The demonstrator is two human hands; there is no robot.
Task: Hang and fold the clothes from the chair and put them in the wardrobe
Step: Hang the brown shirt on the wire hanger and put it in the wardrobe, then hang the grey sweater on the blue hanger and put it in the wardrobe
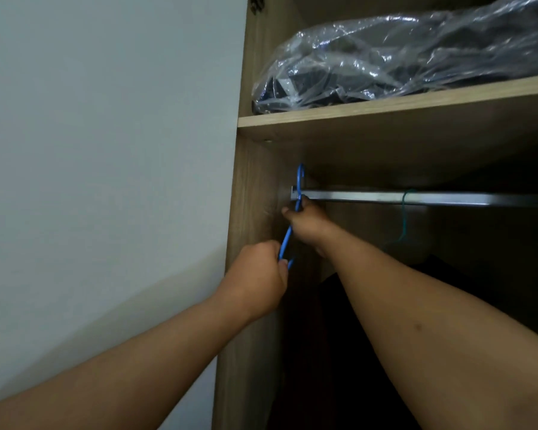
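Note:
A thin blue hanger (288,235) hangs at the far left end of the metal rail (448,198) inside the wooden wardrobe (252,193); its hook rises just above the rail. My right hand (306,225) grips the hanger's neck right under the rail. My left hand (257,280) pinches the hanger's lower arm. A dark garment (323,336) hangs below in shadow; whether it is on this hanger is hard to tell.
A green hanger (404,212) hangs further right on the rail with dark clothes under it. The shelf (385,105) above holds a clear plastic bag (401,57) of dark items. A pale wall (106,150) lies to the left.

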